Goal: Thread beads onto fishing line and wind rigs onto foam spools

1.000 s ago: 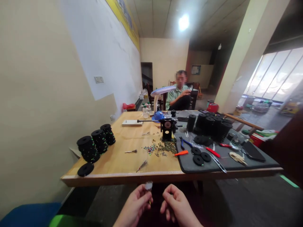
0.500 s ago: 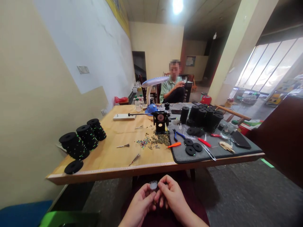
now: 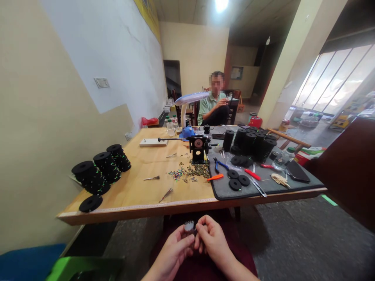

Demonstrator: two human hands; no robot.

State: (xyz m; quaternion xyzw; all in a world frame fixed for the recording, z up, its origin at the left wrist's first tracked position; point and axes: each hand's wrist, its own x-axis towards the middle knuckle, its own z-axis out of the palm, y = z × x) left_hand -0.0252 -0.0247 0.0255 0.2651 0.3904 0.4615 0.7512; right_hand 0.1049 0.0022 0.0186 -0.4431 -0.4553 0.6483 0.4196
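In front of the table, above my lap, my left hand [image 3: 178, 246] pinches a small pale piece [image 3: 189, 225] with dark bits along its top edge. Its exact kind is too small to make out. My right hand [image 3: 211, 236] is closed beside it, thumb and forefinger pressed together at the piece's right edge. Whatever those fingertips grip is hidden. Ahead on the wooden table [image 3: 131, 195] lie a heap of small brass-coloured parts [image 3: 200, 170], a scatter of coloured beads [image 3: 176, 174] and a thin bundle with a pointed end [image 3: 166, 194].
A black hand-cranked device [image 3: 198, 150] stands mid-table before a blue lamp [image 3: 187, 132]. Black foam spools [image 3: 88, 177] are stacked left; more spools [image 3: 250, 144] stand right. Blue pliers [image 3: 219, 164], an orange-handled tool [image 3: 215, 177] and scissors [image 3: 258, 187] lie nearby. A person [image 3: 213, 105] sits beyond.
The pale piece has tilted slightly more upright between my hands, and its dark top bits show more clearly. My hands have shifted only slightly. The view has moved a little.
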